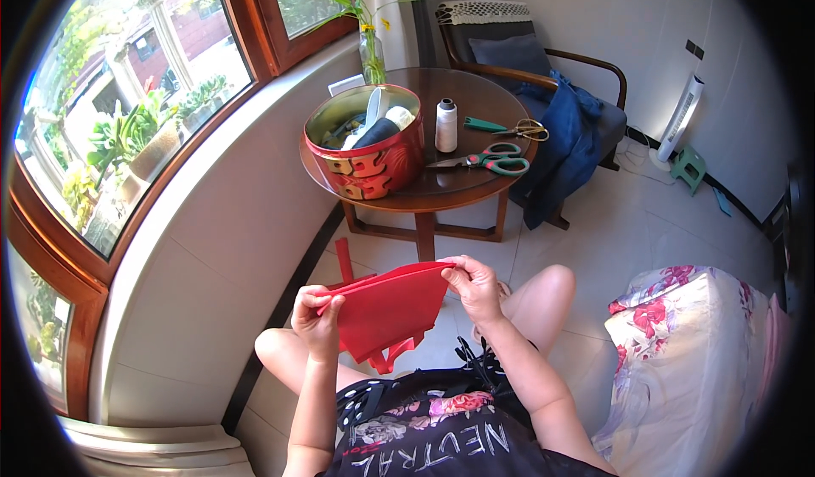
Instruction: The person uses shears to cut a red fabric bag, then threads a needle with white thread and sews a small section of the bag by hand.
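Stretched between my hands above my lap is a red cloth bag (390, 309), with strap-like strips hanging from its lower edge and another sticking out behind it. My left hand (317, 317) pinches its left upper corner between thumb and fingers. At the right upper corner, my right hand (475, 290) grips the folded edge, thumb on the near side. The bag's far side is hidden. Beyond it, on a round table, stand a red round tin (365, 171) with sewing things inside and a white thread cone (446, 127). Green-and-red-handled scissors (497, 161) lie beside them.
Gold-handled scissors (531, 130) and a green pointed item (484, 124) lie on the round brown table (463, 190). A glass vase (371, 57) stands behind the tin. Blue cloth (552, 154) drapes over an armchair (611, 78). Flowered fabric (679, 341) is at right; a window runs along the left.
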Motion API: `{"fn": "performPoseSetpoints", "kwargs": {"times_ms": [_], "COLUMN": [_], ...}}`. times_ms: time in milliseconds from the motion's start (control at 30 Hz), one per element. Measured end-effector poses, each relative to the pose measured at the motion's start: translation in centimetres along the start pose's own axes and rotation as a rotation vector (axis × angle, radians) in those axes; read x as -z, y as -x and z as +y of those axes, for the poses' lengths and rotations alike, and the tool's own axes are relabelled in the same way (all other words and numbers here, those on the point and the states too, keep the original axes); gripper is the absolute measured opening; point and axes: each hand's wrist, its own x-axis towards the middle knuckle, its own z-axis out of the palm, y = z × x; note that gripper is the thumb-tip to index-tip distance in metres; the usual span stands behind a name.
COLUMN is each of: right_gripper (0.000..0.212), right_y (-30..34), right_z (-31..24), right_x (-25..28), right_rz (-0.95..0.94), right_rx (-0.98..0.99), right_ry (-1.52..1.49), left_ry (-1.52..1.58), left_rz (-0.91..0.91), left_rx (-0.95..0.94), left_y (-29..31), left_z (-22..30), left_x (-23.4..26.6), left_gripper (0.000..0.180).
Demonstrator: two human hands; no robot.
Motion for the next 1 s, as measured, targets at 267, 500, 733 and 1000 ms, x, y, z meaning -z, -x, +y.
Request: {"fn": "performPoseSetpoints", "kwargs": {"times_ms": [267,500,733,1000], "right_gripper": [0.008,0.002,0.005,0.008], "right_y": [-0.2,-0.7,-1.1,-1.3], "right_z": [-0.3,-3.4,-3.5,-2.3], "right_x": [-0.4,-1.6,-3.7,-2.9], "right_rz": [0.035,-0.096,-0.25,-0.261], "right_rx": [0.096,0.253,0.217,0.111], "right_ry": [0.146,0.482,0.562,0.473], "left_ry": [-0.039,-0.942,-0.795,-0.627], "left_rz": [-0.013,-0.143,-0.487,-0.547], "left_rx": [-0.055,-0.287,-0.279,-0.283], "left_y": [-0.7,-2.1,-0.5,-0.9], "left_z": [0.1,2.2,2.7,2.4], "left_x": [0.4,-0.1,-5.6,-5.7], "left_gripper": [0.026,0.038,0.032,0.012]}}
